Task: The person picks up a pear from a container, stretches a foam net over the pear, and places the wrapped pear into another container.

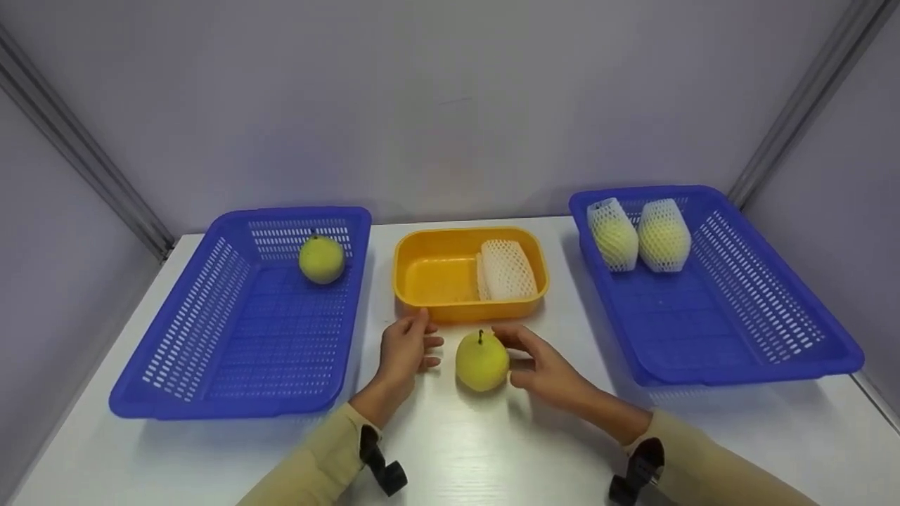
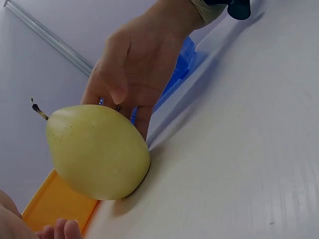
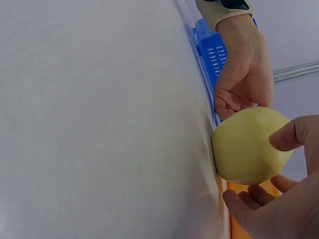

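A yellow-green pear (image 1: 481, 362) stands stem up on the white table between my two hands. My right hand (image 1: 552, 369) is at its right side, thumb and fingers spread apart and fingertips close to the skin. In the right wrist view, the thumb overlaps the pear (image 3: 249, 144) and the other fingers lie beyond it. To the pear's left, my left hand (image 1: 404, 351) has relaxed fingers and holds nothing. Its upper fingertips are right by the front wall of the orange basin (image 1: 429, 313). White foam net sleeves (image 1: 508, 270) lie in the basin's right half.
A blue basket (image 1: 239, 407) on the left contains one bare pear (image 1: 322, 260) near its back corner. In the right blue basket (image 1: 745, 376) are two pears (image 1: 663, 239) in white foam nets. A grey wall (image 1: 450, 140) rises behind the table.
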Demonstrator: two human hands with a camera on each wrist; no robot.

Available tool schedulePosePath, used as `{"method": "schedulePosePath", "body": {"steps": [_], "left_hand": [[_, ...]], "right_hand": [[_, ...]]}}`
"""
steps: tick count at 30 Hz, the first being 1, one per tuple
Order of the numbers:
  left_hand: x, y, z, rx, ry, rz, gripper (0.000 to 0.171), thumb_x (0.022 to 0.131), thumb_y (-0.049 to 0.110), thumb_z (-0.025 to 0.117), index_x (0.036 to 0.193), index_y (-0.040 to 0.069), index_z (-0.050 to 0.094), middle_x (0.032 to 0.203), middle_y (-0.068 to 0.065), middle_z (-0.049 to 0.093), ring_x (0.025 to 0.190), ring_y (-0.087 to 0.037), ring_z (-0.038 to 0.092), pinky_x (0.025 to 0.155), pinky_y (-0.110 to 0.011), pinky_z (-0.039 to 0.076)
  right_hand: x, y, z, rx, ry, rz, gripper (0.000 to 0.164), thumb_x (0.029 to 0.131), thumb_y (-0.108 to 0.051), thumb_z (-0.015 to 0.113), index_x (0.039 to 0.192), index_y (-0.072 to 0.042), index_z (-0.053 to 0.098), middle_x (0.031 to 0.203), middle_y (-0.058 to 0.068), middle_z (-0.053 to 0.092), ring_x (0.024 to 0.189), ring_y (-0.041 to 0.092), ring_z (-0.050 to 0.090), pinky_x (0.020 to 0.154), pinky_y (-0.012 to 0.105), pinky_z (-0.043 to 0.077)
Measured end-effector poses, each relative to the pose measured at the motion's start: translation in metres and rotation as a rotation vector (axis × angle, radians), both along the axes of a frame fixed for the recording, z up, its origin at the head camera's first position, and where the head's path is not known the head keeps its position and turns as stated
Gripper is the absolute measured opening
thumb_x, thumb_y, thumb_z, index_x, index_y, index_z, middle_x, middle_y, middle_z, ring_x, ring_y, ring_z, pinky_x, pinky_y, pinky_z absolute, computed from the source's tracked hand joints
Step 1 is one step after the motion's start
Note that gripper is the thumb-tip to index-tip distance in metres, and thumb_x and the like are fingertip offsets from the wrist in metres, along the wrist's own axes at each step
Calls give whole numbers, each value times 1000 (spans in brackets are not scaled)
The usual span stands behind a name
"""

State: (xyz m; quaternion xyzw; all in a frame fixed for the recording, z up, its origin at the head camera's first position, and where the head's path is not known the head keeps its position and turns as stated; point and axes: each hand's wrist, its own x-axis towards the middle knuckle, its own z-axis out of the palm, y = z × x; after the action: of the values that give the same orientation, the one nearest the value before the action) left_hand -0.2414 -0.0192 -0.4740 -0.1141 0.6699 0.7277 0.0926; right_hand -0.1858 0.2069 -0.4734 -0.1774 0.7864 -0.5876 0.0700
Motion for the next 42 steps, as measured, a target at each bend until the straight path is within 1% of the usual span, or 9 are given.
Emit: {"method": "schedulePosePath", "body": {"steps": [7,14,18,23,25,28,33,37,42], "left_hand": [[-5,0,2,21,38,3,31,108,25,54,101,-2,66,92,-11,67,77,-17,68,56,-25,57],[-7,-2,-1,58,56,-1,29,107,23,54,96,-2,65,84,-9,66,75,-17,68,55,-25,56],[-7,-2,0,68,63,8,30,107,23,54,96,-3,64,83,-9,66,74,-18,68,53,-25,56],[-9,0,1,58,46,24,33,107,26,55,103,-5,65,89,-11,66,73,-16,68,53,-24,55],[-9,1,2,52,43,28,34,107,27,55,106,-5,65,91,-12,66,72,-15,67,53,-24,55],[-9,2,1,51,47,32,33,107,26,55,108,-5,66,91,-13,66,71,-14,67,53,-24,54],[-10,3,0,28,52,37,31,107,23,55,105,-6,66,86,-11,67,70,-14,67,52,-23,52],[-10,3,2,-1,44,46,30,107,23,55,104,-4,67,84,-9,68,70,-14,67,52,-23,52],[-10,5,2,-5,52,58,28,107,21,55,100,-4,66,82,-9,66,68,-14,67,50,-22,52]], "right_hand": [[-1,-3,31,99,59,-76,55,90,13,52,144,8,44,144,28,49,135,44,45,105,59,45],[-3,-7,95,362,115,21,40,93,10,47,131,3,59,130,20,63,122,37,58,101,54,50],[-13,-7,130,520,136,69,30,98,5,48,123,3,65,116,17,70,110,34,64,98,52,52],[-37,-4,156,759,140,33,30,100,-5,48,122,7,67,115,22,70,108,37,66,95,51,53],[-49,-2,162,833,131,-3,33,100,-8,48,121,7,68,118,23,70,108,36,66,96,51,53],[-68,1,165,897,82,-57,33,101,-13,50,118,6,70,109,20,72,91,32,69,84,45,57],[-96,4,164,915,-109,-156,32,103,-23,55,110,3,73,78,10,66,63,19,62,59,31,57],[-112,2,155,898,-242,-230,33,103,-29,59,100,2,71,67,4,57,59,15,54,57,25,54],[-126,-2,132,996,-269,-250,34,101,-29,62,103,4,68,70,7,64,57,14,57,52,22,46]]}}
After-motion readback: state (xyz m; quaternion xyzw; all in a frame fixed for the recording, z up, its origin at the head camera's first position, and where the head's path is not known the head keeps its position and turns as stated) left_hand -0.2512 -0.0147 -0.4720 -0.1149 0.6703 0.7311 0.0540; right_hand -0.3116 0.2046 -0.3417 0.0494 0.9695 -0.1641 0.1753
